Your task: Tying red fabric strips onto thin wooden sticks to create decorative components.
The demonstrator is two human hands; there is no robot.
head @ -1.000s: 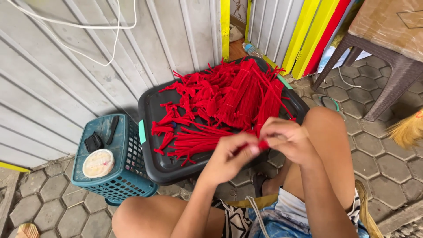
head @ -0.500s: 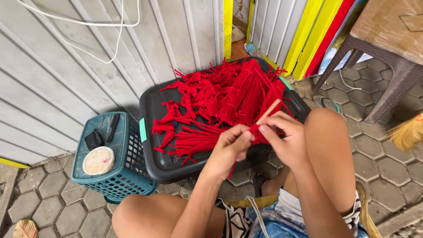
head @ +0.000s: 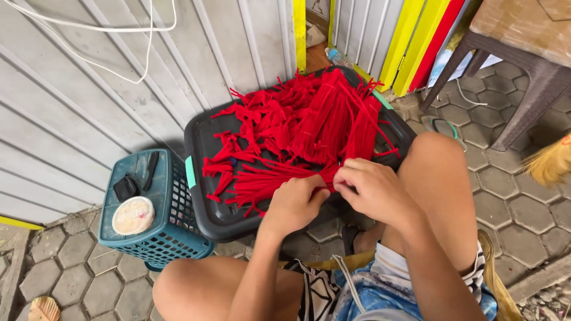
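A bundle of fuzzy red craft stems [head: 270, 181] is pinched at its right end between the left hand [head: 295, 203] and the right hand [head: 370, 187], both closed on it so the strands are kept gathered. The bundle is rested on the near edge of the dark plastic tub [head: 205, 202], where more red stems are heaped. A teal plastic basket [head: 172, 229] is kept just left.

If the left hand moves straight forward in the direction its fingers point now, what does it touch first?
The left hand points up and slightly right, toward the tub. It would probably first meet the red fuzzy stems it already touches, lying in the dark plastic tub. Depth is uncertain.
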